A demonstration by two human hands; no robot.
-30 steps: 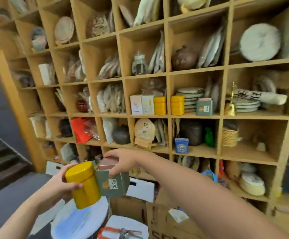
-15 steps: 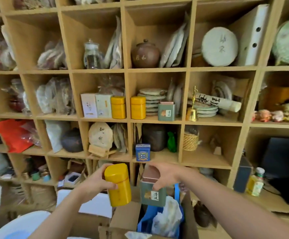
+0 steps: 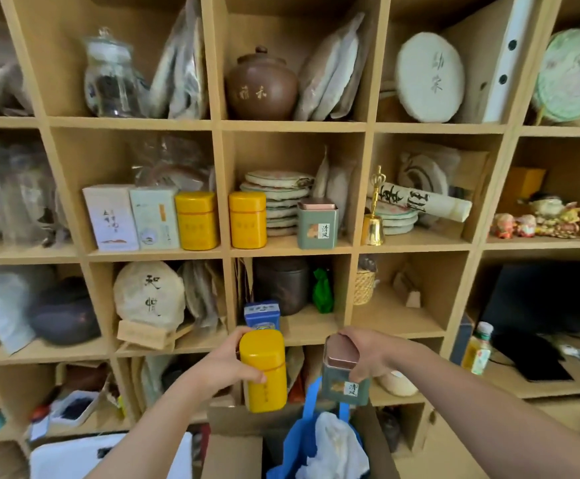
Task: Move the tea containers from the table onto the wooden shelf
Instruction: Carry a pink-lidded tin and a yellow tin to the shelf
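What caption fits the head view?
Left hand holds yellow tin canister, right hand grey-green square tin, before wooden shelf.

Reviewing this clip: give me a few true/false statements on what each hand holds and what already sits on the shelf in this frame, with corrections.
1. The left hand holds a yellow tin. True.
2. The right hand is empty. False: it grips a grey-green tin by its top.
3. Two yellow canisters already stand on the shelf, one left of a divider and one right of it. True.
4. No grey-green tin is on the shelf yet. False: a matching one stands beside the stacked tea cakes.
5. The small blue tin sits in the compartment just above the held yellow tin. True.
6. The brown clay jar lies tipped over. False: it stands upright with its lid on.
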